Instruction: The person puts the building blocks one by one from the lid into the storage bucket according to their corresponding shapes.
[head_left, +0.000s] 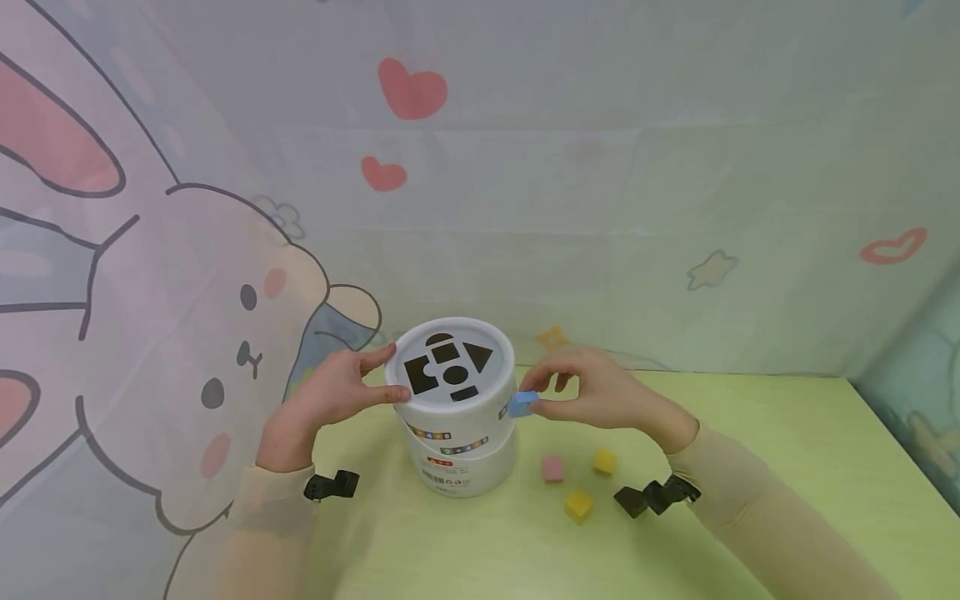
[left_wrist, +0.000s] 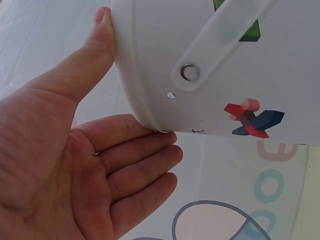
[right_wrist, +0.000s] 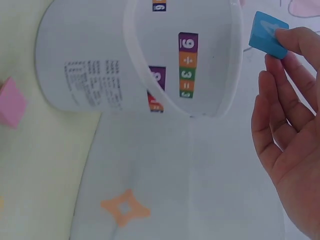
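Note:
A white tub (head_left: 462, 450) with a lid (head_left: 401, 354) stands upright, dark shaped holes cut in its top. Beside the tub's lid, my left hand (head_left: 337, 390) touches the rim with thumb and forefinger spread and fairly straight; its other fingers (left_wrist: 145, 170) extend under the rim in the left wrist view. My right hand (head_left: 600, 387) pinches a blue block (head_left: 523, 403) between thumb and fingertips at the tub's right side. In the right wrist view this blue block (right_wrist: 268, 35) shows a pale mark on its face, just beyond the lid's edge.
On the green table (head_left: 750, 467) lie a pink block (head_left: 552, 468), a yellow block (head_left: 603, 461) and another yellow block (head_left: 578, 506), right of the tub. A white carrying handle (left_wrist: 220, 47) lies against the tub's side. A printed cloth backdrop (head_left: 562, 208) rises behind.

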